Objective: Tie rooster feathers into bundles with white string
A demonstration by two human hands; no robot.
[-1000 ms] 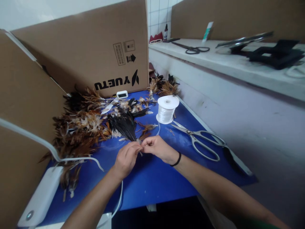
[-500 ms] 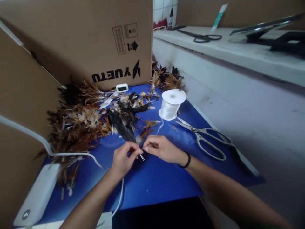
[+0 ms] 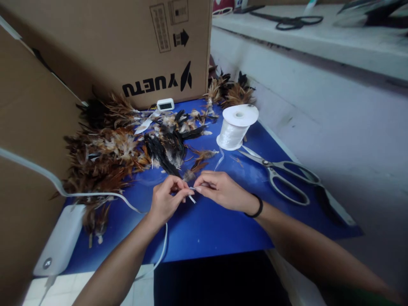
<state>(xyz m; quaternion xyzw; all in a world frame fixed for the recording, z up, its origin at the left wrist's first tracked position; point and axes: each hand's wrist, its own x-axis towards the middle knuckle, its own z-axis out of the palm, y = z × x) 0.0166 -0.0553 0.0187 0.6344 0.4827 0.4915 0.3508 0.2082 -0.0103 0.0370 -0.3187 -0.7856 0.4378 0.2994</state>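
My left hand (image 3: 167, 197) is closed in a pinch on the quill ends of dark feathers (image 3: 170, 167). Their pale tips (image 3: 192, 199) poke out below the thumb. Just beside it, my right hand (image 3: 219, 190) pinches a thin white ribbon (image 3: 219, 160) close to the quills. That ribbon leads up toward a spool of shiny white ribbon (image 3: 234, 135) standing behind the right hand. Whether the ribbon wraps fully round the quills is hidden by the fingers. To the right of the spool lie large metal scissors (image 3: 272, 164) with their handles apart.
Brown and black feathers (image 3: 105, 146) are heaped at the left and back of the blue tabletop (image 3: 216, 236). A large cardboard box (image 3: 105, 46) stands behind, near a small white digital display (image 3: 165, 104). A white device (image 3: 59, 240) and cable (image 3: 95, 194) lie at left; black scissors (image 3: 288, 21) rest on the ledge.
The view has tilted down and shifted slightly left. Both hands stay together at the quills, with a short pale strand now showing between their fingertips.
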